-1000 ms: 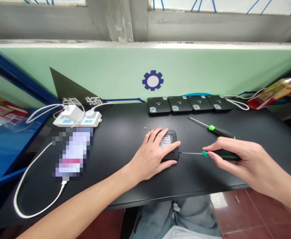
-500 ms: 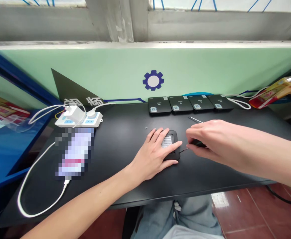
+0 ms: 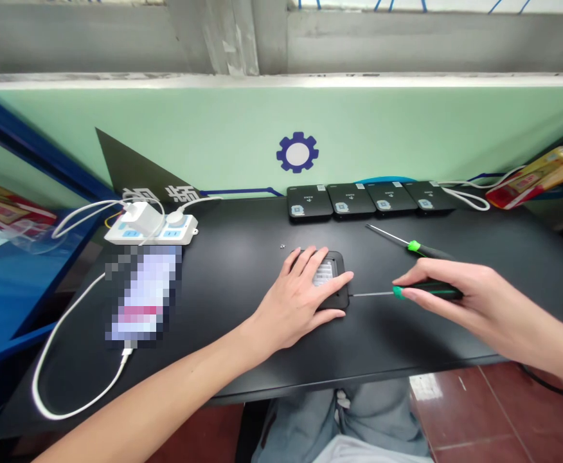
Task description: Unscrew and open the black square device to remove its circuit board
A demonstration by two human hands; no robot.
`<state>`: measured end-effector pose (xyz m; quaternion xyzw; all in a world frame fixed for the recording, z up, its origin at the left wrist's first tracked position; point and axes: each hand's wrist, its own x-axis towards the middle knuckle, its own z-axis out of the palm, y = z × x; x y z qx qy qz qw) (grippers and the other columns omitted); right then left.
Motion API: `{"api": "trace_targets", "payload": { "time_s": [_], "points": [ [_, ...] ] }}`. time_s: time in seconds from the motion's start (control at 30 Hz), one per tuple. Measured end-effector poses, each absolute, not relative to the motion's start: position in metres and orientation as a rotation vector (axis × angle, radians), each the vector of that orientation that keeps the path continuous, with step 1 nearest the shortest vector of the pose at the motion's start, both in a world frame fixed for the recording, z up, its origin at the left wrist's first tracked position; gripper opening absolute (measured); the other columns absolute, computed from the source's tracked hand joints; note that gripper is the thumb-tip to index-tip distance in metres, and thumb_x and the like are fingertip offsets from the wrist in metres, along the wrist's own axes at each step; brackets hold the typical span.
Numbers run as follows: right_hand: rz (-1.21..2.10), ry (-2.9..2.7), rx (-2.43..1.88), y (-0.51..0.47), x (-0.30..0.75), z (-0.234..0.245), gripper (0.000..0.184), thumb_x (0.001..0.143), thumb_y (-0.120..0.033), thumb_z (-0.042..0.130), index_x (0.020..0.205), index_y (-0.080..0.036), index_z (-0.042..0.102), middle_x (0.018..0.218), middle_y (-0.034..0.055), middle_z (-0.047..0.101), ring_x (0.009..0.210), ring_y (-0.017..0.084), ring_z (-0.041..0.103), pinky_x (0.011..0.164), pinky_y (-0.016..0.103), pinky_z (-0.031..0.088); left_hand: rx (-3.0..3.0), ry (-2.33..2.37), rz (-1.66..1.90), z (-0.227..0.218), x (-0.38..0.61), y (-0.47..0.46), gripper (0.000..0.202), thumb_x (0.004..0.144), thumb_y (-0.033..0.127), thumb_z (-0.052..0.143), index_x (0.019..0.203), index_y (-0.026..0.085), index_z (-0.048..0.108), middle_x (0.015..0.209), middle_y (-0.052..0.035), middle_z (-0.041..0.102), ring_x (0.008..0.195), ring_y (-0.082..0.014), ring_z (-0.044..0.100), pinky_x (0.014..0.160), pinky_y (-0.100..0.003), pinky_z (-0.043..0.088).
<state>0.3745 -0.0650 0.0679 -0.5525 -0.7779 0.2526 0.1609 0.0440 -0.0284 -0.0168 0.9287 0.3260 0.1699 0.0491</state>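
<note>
My left hand [image 3: 301, 289] lies over a small flat black device [image 3: 342, 273], holding it to the desk with fingers spread across it. A white label shows between the fingers; the rest of that face is partly covered. In my right hand [image 3: 448, 289] is a screwdriver [image 3: 371, 294] with a black and green handle, pinched near the collar. Its shaft lies almost level, and the tip meets the device's right edge. Just beyond that hand, a second screwdriver [image 3: 390, 236] with a bright green collar rests on the desk. Tiny screws [image 3: 282, 246] lie left of the device.
Several similar black devices [image 3: 309, 202] line the back of the desk [image 3: 233, 257]. A white power strip [image 3: 185, 235] with plugs stands at left, and a phone [image 3: 149, 292] lies before it on a looping white cable [image 3: 45, 399]. A bottle [image 3: 527, 177] lies at far right.
My right hand has moved right and turned, bringing the screwdriver's shaft and handle into clear sight. The second screwdriver's handle is uncovered. My left hand and the device stay put.
</note>
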Motion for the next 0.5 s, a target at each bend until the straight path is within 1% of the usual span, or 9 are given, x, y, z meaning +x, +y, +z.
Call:
{"api": "trace_targets", "payload": {
  "time_s": [0.13, 0.23, 0.3, 0.4, 0.5],
  "points": [
    [0.813, -1.989, -1.653, -0.088, 0.377, 0.042, 0.041, 0.108, -0.067, 0.068, 0.112, -0.029, 0.082, 0.111, 0.0020, 0.082, 0.096, 0.018, 0.078, 0.082, 0.026, 0.060, 2.830, 0.990, 0.516, -0.015, 0.044, -0.028, 0.065, 0.113, 0.057, 0.069, 0.172, 0.032, 0.059, 0.174, -0.0251, 0.047, 0.165, -0.0487, 0.046, 0.135, -0.074, 0.041],
    [0.911, -1.865, -1.676, -0.098, 0.376, 0.026, 0.049, 0.107, -0.071, 0.066, 0.114, -0.026, 0.082, 0.112, 0.0044, 0.082, 0.100, 0.020, 0.078, 0.086, 0.026, 0.062, 2.821, 0.987, 0.512, -0.014, 0.044, -0.029, 0.065, 0.113, 0.056, 0.070, 0.173, 0.034, 0.058, 0.174, -0.0242, 0.047, 0.166, -0.0483, 0.046, 0.135, -0.074, 0.040],
    [0.979, -1.817, -1.681, -0.102, 0.375, 0.018, 0.050, 0.107, -0.072, 0.065, 0.117, -0.026, 0.082, 0.114, 0.0041, 0.082, 0.102, 0.019, 0.078, 0.090, 0.025, 0.062, 2.810, 0.988, 0.500, -0.013, 0.044, -0.029, 0.065, 0.113, 0.056, 0.070, 0.173, 0.034, 0.058, 0.176, -0.0239, 0.046, 0.166, -0.0480, 0.045, 0.136, -0.074, 0.039],
    [1.060, -1.789, -1.677, -0.106, 0.374, 0.012, 0.047, 0.108, -0.071, 0.065, 0.121, -0.029, 0.082, 0.121, 0.0018, 0.082, 0.108, 0.018, 0.077, 0.094, 0.023, 0.060, 2.788, 0.995, 0.485, -0.012, 0.043, -0.028, 0.067, 0.112, 0.056, 0.071, 0.174, 0.033, 0.057, 0.177, -0.0234, 0.046, 0.168, -0.0474, 0.043, 0.138, -0.074, 0.037],
    [1.092, -1.785, -1.667, -0.108, 0.372, 0.011, 0.043, 0.108, -0.069, 0.066, 0.122, -0.031, 0.082, 0.124, 0.0003, 0.081, 0.109, 0.017, 0.076, 0.094, 0.022, 0.059, 2.770, 1.010, 0.488, -0.009, 0.043, -0.030, 0.072, 0.111, 0.057, 0.073, 0.175, 0.029, 0.056, 0.178, -0.0232, 0.048, 0.169, -0.0461, 0.044, 0.140, -0.074, 0.033]
  ]
}}
